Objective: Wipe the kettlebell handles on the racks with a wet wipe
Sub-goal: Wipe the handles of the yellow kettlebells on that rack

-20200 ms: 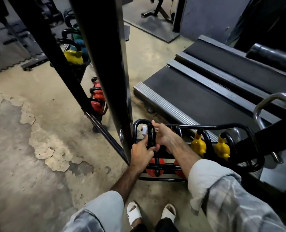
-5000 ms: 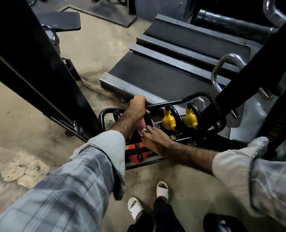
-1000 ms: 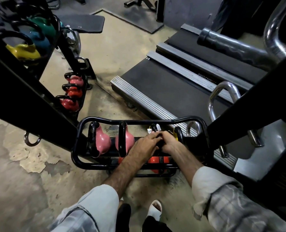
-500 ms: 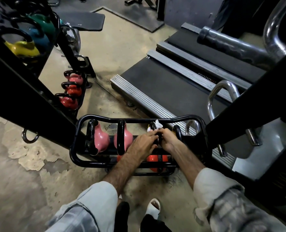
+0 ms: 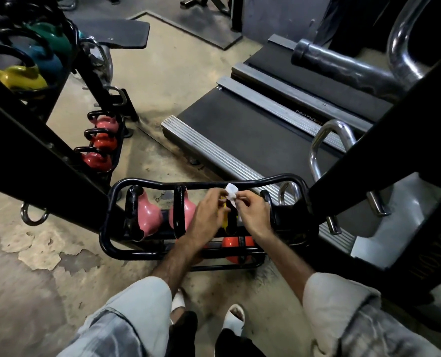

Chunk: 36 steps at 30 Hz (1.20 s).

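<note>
A wet wipe (image 5: 231,189) is pinched between both hands over the low black rack (image 5: 106,222).

The left hand (image 5: 209,215) and right hand (image 5: 252,215) are each closed on the wipe, above a yellow kettlebell (image 5: 224,220) — pink kettlebells (image 5: 147,215) sit to its left. Patchy, flaking concrete floor (image 5: 33,253) is seen below, a treadmill (image 5: 252,124) beyond.

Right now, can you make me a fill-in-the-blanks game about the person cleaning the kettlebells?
1. Both hands, the left hand and the right hand, pinch a small ____ wet wipe.
2. The two kettlebells left of the hands are ____.
3. Just below the hands sits a ____ kettlebell.
4. Behind the rack lies a ____ with a black belt.

Missing words: white; pink; yellow; treadmill
</note>
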Motion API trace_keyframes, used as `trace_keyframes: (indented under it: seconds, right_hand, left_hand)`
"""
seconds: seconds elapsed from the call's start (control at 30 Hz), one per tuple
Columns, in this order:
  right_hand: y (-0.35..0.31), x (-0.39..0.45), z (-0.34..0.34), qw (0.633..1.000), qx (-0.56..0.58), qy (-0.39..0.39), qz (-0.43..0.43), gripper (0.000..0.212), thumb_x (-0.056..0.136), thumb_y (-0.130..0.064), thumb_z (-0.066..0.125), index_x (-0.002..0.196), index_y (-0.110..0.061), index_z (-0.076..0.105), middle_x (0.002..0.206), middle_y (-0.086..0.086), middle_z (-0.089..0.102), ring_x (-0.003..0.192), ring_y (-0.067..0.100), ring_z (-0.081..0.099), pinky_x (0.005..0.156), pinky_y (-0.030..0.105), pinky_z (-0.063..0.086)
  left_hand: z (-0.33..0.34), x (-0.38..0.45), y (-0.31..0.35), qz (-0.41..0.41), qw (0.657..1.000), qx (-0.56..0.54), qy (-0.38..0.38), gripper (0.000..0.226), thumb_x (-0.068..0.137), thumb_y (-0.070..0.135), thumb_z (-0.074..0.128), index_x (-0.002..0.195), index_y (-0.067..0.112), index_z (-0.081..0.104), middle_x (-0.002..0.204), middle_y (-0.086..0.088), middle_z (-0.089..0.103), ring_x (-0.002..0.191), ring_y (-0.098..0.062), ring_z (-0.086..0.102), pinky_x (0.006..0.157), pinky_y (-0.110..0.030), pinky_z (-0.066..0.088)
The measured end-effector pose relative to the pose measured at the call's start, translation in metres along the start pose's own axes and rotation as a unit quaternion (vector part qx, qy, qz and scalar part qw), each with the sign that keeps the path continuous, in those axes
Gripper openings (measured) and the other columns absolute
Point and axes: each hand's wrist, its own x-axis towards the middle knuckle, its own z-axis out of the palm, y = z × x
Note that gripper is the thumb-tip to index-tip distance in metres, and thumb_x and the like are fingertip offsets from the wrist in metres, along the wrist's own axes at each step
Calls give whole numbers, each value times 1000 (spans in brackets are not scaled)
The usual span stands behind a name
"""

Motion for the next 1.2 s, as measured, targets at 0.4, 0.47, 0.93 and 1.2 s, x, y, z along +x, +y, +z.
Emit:
trace_keyframes:
  seconds: [0.4, 0.47, 0.93, 1.2]
  right_hand:
    - [22, -40, -13, 945, -194, -37, -260, 25, 85, -26, 73, 107, -19, 66, 109, 3, 57, 82, 17, 61, 62, 19, 45]
    - [15, -31, -9, 954, -173, -25, -245, 23, 86, -24, 69, 108, -20, 66, 107, 3, 57, 83, 19, 61, 63, 28, 53]
    - [23, -53, -1, 949, -136, -12, -283, 30, 89, -27, 59, 119, -24, 63, 109, 2, 50, 86, 15, 59, 64, 31, 57]
    - [56, -74, 10, 953, -126, -7, -276, 34, 84, -5, 72, 113, -22, 65, 107, 4, 53, 86, 16, 62, 69, 28, 58]
  left_hand:
    - [-8, 81, -2, -2, 971, 174, -161, 29, 81, 0, 59, 100, 17, 74, 101, -4, 73, 99, -19, 66, 90, -35, 53]
    - [-11, 84, -3, -9, 969, 177, -170, 21, 81, 6, 66, 96, 17, 75, 97, -3, 74, 96, -15, 67, 89, -33, 54]
    - [-10, 78, 0, -12, 963, 189, -191, 28, 77, 30, 74, 102, 18, 73, 108, -4, 71, 102, -18, 64, 92, -34, 52]
    - [-11, 67, 8, -32, 957, 201, -207, 52, 74, 37, 77, 118, 14, 65, 123, -10, 64, 110, -24, 59, 95, -37, 50]
